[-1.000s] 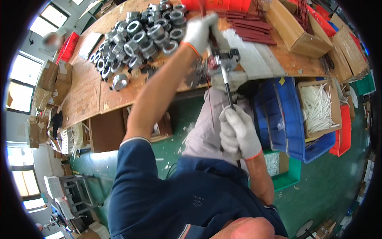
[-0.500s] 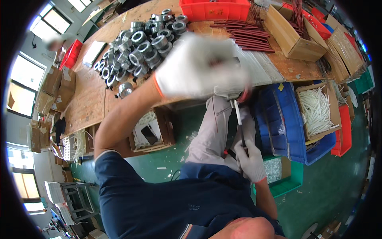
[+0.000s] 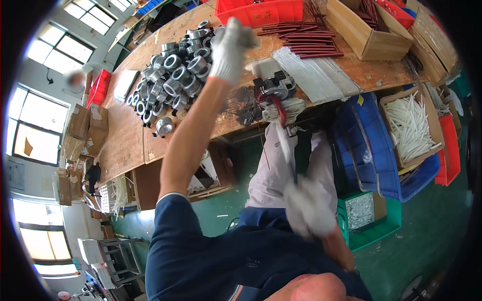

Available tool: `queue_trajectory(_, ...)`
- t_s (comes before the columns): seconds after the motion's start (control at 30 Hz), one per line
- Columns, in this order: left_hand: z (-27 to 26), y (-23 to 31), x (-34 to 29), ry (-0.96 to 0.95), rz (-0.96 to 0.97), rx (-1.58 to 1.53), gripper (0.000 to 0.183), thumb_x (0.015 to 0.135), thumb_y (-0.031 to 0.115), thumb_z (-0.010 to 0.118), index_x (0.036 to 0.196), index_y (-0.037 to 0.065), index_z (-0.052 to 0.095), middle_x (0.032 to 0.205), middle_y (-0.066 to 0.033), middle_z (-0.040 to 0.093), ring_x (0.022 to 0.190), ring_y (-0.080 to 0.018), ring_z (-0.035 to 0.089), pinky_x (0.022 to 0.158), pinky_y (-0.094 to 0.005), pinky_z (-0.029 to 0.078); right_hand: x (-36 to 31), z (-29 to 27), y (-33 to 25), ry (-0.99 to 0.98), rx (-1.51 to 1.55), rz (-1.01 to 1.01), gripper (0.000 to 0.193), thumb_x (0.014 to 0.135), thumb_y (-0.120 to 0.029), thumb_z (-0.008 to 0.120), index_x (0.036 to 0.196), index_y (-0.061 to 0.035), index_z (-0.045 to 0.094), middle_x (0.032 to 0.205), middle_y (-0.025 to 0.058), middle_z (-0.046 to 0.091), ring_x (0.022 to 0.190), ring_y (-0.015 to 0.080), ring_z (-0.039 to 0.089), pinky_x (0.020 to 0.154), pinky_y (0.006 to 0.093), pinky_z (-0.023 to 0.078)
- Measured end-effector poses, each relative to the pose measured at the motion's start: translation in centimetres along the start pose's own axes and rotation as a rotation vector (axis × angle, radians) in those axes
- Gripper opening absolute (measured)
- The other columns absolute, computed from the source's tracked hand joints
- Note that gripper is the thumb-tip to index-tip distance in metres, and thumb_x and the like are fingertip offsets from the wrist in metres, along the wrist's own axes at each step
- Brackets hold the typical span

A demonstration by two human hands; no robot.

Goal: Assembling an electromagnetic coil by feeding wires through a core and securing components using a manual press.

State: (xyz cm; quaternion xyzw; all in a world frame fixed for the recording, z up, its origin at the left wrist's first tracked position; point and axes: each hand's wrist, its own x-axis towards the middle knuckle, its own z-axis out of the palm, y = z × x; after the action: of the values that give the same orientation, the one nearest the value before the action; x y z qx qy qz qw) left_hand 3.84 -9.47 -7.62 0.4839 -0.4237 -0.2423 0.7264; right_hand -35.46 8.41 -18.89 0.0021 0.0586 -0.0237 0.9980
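My left hand [image 3: 232,50], in a white glove, is raised over the table beside a pile of grey metal rings. Its fingers are curled, and what they hold, if anything, is hidden. My right hand [image 3: 309,208], gloved and smeared by motion, is low in front of my body. It is closed round the dark end of a long thin piece whose white sleeve [image 3: 286,150] runs up to the table edge. There a metal clamp-like fixture [image 3: 275,90] stands on the tabletop, with a dark red curved tube [image 3: 277,109] on its near side.
Grey metal rings [image 3: 182,74] are heaped left of the fixture. Dark red rods [image 3: 314,42] lie behind it, near a red bin [image 3: 261,14] and a cardboard box [image 3: 374,42]. To the right stand a blue crate [image 3: 364,150] and a box of white tubes [image 3: 412,125].
My left hand has moved from the fixture up and left toward the far side, uncovering the fixture and red tube. The right hand has shifted slightly down and left.
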Motion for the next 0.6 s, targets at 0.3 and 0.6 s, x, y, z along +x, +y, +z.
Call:
queue_trajectory(0.3,8.7,15.4,-15.6,-1.358,0.351,1.192,0.050,0.091,0.053,0.079,0.105,0.004,0.077,0.084,-0.0141,0.072,0.074,-0.0334,0.071,0.068,-0.0447,0.059,-6.0,3.3,3.0,0.860,-1.945,-0.768,0.011,0.110,-0.016,0.057,0.106,-0.0055,0.059,0.064,0.0025,0.058,0.046,0.0116,0.053,0.041,0.0289,0.041)
queue_trajectory(0.6,3.4,4.4,-1.6,-0.124,-0.312,0.083,0.033,0.105,0.030,0.074,0.085,0.013,0.053,0.062,0.0084,0.040,0.044,-0.0057,0.035,0.039,-0.0283,0.024,7.9,7.5,-9.0,0.530,-1.355,-0.330,0.024,0.108,-0.027,0.066,0.110,-0.0027,0.066,0.071,0.0025,0.061,0.055,0.0107,0.057,0.051,0.0301,0.046)
